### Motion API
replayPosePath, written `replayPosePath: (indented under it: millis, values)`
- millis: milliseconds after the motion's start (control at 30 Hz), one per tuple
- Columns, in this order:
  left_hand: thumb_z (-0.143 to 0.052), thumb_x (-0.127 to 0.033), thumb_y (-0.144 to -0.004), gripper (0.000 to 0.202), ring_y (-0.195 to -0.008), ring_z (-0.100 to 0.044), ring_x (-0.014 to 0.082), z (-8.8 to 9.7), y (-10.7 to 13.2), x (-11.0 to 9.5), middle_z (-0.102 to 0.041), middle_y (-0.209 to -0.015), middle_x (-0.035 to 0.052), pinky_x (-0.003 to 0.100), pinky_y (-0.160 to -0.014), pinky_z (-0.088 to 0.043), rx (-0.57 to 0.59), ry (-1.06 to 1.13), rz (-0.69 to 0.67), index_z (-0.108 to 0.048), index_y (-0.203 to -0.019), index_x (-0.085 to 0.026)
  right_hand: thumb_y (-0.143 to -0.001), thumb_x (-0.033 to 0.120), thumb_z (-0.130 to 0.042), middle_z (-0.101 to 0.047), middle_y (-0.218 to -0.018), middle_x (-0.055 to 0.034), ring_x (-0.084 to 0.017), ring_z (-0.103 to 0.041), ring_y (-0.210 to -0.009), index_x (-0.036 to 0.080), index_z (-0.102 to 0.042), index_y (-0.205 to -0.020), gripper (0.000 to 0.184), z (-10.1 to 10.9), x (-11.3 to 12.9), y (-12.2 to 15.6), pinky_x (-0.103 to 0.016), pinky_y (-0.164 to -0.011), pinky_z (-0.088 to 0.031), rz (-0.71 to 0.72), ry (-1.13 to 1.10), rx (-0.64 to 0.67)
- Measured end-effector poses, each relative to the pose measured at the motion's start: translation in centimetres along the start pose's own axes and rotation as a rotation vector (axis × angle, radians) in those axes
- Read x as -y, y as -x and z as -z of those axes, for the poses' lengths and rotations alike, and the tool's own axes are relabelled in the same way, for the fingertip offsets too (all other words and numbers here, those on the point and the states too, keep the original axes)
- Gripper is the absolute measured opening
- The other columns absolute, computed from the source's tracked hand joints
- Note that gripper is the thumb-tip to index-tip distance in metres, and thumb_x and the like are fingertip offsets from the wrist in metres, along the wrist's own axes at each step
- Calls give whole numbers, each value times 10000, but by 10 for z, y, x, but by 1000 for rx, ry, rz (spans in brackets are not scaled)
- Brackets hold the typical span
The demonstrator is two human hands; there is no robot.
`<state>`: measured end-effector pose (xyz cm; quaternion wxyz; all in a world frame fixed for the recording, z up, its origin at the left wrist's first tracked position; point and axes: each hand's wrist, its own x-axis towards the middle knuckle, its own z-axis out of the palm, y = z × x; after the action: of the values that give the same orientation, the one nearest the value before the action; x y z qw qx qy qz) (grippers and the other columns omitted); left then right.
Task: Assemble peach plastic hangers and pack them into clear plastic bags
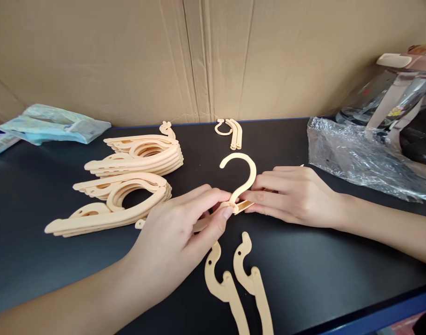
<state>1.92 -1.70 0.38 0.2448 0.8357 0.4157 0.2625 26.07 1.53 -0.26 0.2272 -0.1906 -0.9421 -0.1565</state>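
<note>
Between my hands is a cream plastic folding hanger, its hook standing up and curving to the left. My left hand pinches it at the joint under the hook, thumb and fingers closed. From the other side my right hand grips the hanger's arm, fingers wrapped over it and hiding most of it. Just below, two loose hanger pieces, one left and one right, lie side by side, each with a curved end and a small hole; my left hand partly covers the left one's tip.
Two stacks of folded hangers, a rear one and a front one, lie at left. Small hanger parts lie at the back. A blue packet is far left; clear plastic wrap and a bottle stand right. Cardboard walls the back.
</note>
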Motion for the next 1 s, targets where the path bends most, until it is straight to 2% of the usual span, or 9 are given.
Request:
replayPosePath:
  millis: [133,333,533,767,1000]
  values:
    - [-487,-274,-976,173,-569,-532,61,0,1,-4,-583,-755,-66,156,-459,-365,62,122,66,-650,-922,-253,-994,274,-560,-688,-741,0,-120,-529,-602,147,-689,-1018,182,2,1,0,-291,-521,-358,52,96,-32]
    - [-472,-282,-958,205,-593,-587,93,0,1,-5,-628,-746,-45,169,-452,-387,67,199,127,-655,-875,-243,-997,234,-555,-676,-731,1,-103,-540,-607,124,-683,-953,175,5,3,1,-280,-517,-361,106,150,-54]
    - [-496,-250,-966,141,-651,-612,85,0,-1,-5,-620,-853,-36,159,-535,-473,83,236,71,-636,-948,-251,-987,213,-570,-682,-730,1,-101,-545,-607,111,-680,-966,151,6,5,2,-274,-517,-369,134,186,-67]
    - [-504,-212,-974,130,-584,-522,47,-2,2,-5,-548,-791,-68,112,-512,-444,54,241,27,-619,-934,-258,-994,233,-561,-666,-726,4,-99,-553,-620,111,-674,-1002,166,6,5,3,-269,-525,-375,147,176,-59]
    - [-483,-210,-992,150,-660,-592,57,-3,2,-2,-561,-785,-64,101,-561,-487,11,229,9,-627,-993,-252,-992,314,-574,-625,-652,35,-83,-515,-572,125,-684,-1013,220,7,6,0,-257,-506,-372,128,189,-64]
